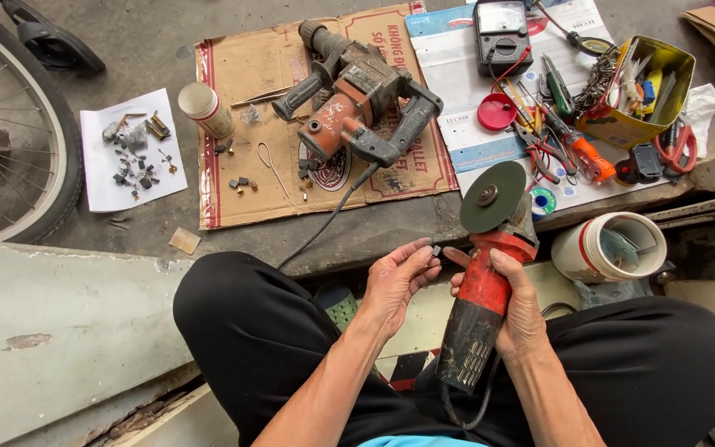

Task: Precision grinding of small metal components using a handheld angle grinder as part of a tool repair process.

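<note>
My right hand (516,306) grips the red and black body of an angle grinder (482,290), held upright between my knees with its dark green disc (493,197) facing up. My left hand (397,281) is just to its left, pinching a tiny dark part (435,250) between thumb and fingertips, close to the grinder's side. The grinder's cord hangs down from its black tail.
A red and grey rotary hammer (356,103) lies on flattened cardboard (242,74) ahead. A white paper (130,149) carries several small parts. A multimeter (501,33), pliers, screwdrivers and a yellow tin (639,95) of tools sit right. A white tub (610,248) and a bicycle wheel (10,141) flank me.
</note>
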